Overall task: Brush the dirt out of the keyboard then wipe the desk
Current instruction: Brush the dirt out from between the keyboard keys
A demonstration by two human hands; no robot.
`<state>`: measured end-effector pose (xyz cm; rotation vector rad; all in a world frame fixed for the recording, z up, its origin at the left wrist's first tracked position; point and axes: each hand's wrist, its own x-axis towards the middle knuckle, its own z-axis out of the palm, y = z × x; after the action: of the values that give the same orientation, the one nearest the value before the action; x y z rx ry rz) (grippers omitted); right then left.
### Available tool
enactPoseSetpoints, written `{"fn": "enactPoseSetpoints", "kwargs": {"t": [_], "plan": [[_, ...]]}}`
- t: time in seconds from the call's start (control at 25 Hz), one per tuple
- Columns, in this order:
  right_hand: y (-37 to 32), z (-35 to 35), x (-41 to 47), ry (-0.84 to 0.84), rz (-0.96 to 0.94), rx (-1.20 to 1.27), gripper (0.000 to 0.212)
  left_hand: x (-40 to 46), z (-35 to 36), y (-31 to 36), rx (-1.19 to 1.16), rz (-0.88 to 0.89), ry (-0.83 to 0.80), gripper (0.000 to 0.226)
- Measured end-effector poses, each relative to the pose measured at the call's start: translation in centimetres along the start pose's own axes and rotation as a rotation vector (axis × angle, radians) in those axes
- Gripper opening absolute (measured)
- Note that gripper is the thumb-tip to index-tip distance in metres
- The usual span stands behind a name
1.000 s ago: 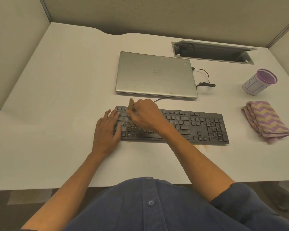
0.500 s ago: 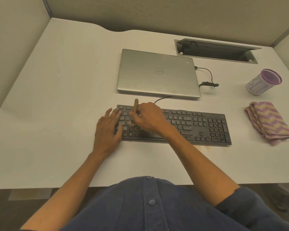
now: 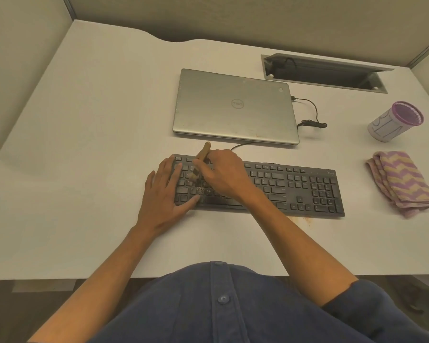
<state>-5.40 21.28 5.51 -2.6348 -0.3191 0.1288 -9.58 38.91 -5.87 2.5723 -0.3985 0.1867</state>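
On the white desk (image 3: 84, 144), our black keyboard (image 3: 295, 186) lay near the closed silver laptop (image 3: 233, 107). Our left hand (image 3: 164, 191) stayed flat, fingers straight; our right hand (image 3: 223, 172) gripped the wooden-handled brush (image 3: 203, 152), now tilted further right, loosening crumbs (image 3: 203, 190); wiping remained.

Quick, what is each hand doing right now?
Left hand: open, fingers resting flat on the keyboard's left end.
Right hand: closed around the brush, bristles down on the keys.
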Motion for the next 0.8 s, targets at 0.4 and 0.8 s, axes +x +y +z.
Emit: {"fn": "enactPoseSetpoints", "kwargs": {"t": [0.4,0.8], "plan": [[0.2,0.3,-0.3,-0.061,-0.028,-0.054,0.040,-0.1,-0.2,0.3,-0.033,-0.037,-0.077,0.119],[0.8,-1.1,-0.4,-0.070,-0.006,-0.093,0.042,0.0,-0.4,0.4,-0.044,-0.032,-0.065,0.119]]}}
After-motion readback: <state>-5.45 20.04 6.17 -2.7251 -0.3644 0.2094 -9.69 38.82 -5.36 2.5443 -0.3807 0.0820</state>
